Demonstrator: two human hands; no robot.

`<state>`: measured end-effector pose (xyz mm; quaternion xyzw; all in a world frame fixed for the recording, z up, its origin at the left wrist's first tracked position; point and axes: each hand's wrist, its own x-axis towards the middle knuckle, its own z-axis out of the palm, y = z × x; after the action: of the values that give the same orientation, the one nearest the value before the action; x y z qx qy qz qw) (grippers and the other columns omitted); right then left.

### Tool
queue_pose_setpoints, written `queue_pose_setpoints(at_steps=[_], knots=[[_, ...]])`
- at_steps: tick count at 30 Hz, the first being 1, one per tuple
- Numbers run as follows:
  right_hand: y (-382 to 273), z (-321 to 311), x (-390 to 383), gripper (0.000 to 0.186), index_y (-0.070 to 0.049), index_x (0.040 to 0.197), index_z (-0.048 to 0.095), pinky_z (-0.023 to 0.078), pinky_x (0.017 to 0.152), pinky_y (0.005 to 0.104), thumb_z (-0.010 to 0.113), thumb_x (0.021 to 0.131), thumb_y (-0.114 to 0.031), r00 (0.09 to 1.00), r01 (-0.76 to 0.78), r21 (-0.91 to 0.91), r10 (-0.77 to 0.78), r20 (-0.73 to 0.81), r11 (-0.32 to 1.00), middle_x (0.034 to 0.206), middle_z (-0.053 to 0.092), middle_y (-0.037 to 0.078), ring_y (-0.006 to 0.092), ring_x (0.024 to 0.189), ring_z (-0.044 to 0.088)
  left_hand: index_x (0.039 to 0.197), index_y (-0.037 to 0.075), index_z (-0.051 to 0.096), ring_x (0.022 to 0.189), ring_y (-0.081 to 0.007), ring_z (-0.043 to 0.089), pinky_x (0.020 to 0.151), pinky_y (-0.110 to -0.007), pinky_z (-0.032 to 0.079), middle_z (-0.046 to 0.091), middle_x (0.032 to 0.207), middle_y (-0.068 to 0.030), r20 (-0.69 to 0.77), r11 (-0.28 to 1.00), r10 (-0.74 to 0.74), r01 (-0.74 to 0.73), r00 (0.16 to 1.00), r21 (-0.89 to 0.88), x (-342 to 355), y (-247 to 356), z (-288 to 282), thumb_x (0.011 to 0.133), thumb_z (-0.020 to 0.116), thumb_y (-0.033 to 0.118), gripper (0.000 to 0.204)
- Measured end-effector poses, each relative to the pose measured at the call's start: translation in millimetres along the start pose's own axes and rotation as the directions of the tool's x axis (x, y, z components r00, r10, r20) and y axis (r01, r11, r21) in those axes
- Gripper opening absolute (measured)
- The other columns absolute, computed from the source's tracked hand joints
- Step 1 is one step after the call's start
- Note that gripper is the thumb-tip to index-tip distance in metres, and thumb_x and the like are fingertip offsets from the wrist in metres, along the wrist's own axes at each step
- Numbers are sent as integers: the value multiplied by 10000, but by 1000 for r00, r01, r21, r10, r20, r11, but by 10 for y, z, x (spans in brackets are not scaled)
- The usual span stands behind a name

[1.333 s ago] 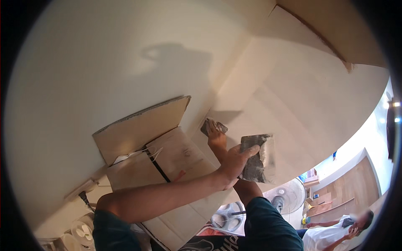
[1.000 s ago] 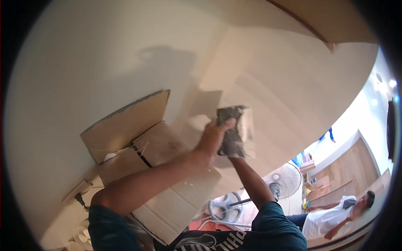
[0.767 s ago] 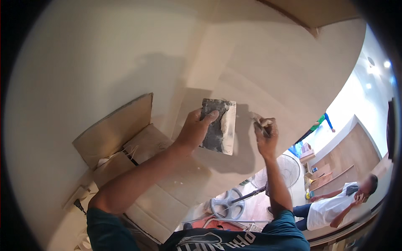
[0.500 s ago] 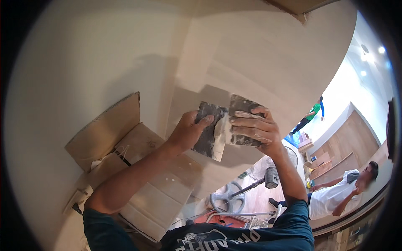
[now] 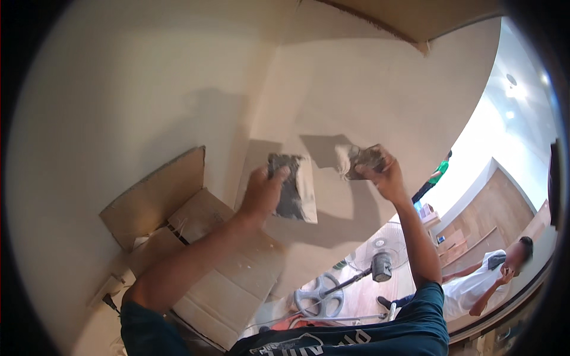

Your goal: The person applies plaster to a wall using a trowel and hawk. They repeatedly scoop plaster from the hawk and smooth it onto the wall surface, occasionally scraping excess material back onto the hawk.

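My left hand (image 5: 261, 196) grips a dark, flat spreader (image 5: 285, 193) with a pale putty band along its right side, held upright at centre. To its right, my right hand (image 5: 383, 175) is closed on a smaller scraper (image 5: 365, 157) with a lump of whitish putty on its left end. The two tools are apart, over a pale plastered panel (image 5: 350, 89) on which their shadows fall. Below and left of my left hand lies cardboard (image 5: 219, 296), with a raised flap (image 5: 151, 193) against the pale wall (image 5: 107, 118).
A pedestal fan (image 5: 381, 267) stands beyond the panel's curved edge. A person in a white shirt (image 5: 475, 285) is at lower right, another in green (image 5: 438, 171) farther back. A brown board (image 5: 451, 18) overhangs at upper right. A black plug (image 5: 108, 302) sits at lower left.
My right hand has moved right and up from behind my left arm. Half a second ago the tools almost met; now they are farther apart, the right scraper tilted and bearing putty.
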<state>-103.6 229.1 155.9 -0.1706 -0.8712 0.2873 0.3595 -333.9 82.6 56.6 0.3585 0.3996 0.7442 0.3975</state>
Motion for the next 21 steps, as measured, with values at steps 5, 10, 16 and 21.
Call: queue_pose_setpoints(at_steps=[5,10,16,21], knots=[[-332,100,880,381,-58,1174,627,533,820,352,634,803,28,941,234,-329,-299,-162,915,1068,711,111,244,959,690,986,17,647,749,-132,609,687,-322,506,650,835,-51,41,982,-141,135,989,131,-161,-435,70,939,572,229,230],[-620,253,2162,411,-79,1225,601,507,880,405,557,826,8,710,216,-968,-702,64,130,1168,668,111,274,1077,640,980,35,643,649,-83,554,579,-281,471,603,757,-7,132,957,-251,226,959,180,-246,-472,120,953,559,235,218],[-578,368,3367,390,-119,1259,595,462,983,384,506,879,-105,599,142,-990,-796,90,-5,1256,630,82,247,1118,622,958,-20,628,727,-148,589,687,-344,483,633,783,-70,61,970,-137,121,989,212,-232,-427,50,943,543,234,269],[-515,337,3685,426,-138,1329,556,448,1017,361,488,908,-147,603,-18,-979,-783,153,-205,1310,606,32,232,1155,600,916,43,638,593,-75,480,544,-281,418,545,688,18,42,971,-157,146,987,191,-219,-439,67,959,555,246,225]])
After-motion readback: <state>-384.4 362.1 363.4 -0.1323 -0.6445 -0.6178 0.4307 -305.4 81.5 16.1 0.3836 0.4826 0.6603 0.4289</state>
